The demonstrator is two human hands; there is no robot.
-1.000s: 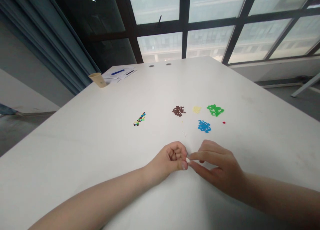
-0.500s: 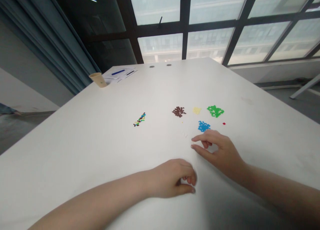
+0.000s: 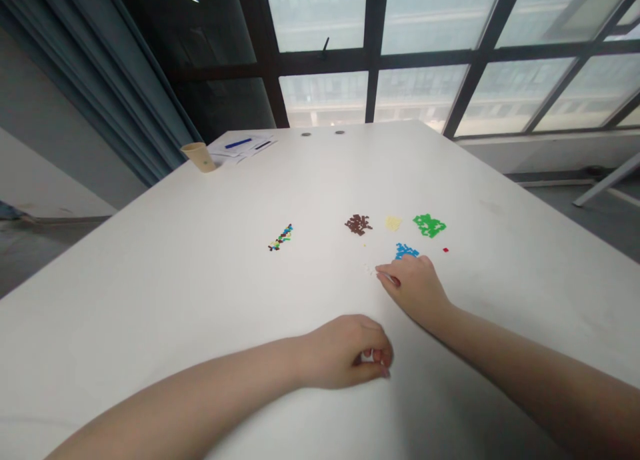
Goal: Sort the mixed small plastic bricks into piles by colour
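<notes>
My left hand (image 3: 347, 352) rests curled on the white table (image 3: 190, 260), shut on a small white piece (image 3: 367, 357) that shows between its fingers. My right hand (image 3: 413, 288) lies further forward, its fingertips beside a tiny scatter of white plastic bricks (image 3: 370, 269). Its fingers are curled down, and whether they pinch anything is hidden. Just beyond that hand is a pile of blue bricks (image 3: 407, 251).
Other small piles lie beyond: brown bricks (image 3: 358, 225), pale yellow bricks (image 3: 393, 223), green bricks (image 3: 429, 225), a single red brick (image 3: 445, 250), and a mixed-colour row (image 3: 281, 237). A paper cup (image 3: 199, 157) and papers with pens (image 3: 243, 145) stand at the far edge.
My hands have moved apart from holding the white piece together. The right hand has gone forward to the white bricks, and the left has drawn back toward me with the white piece.
</notes>
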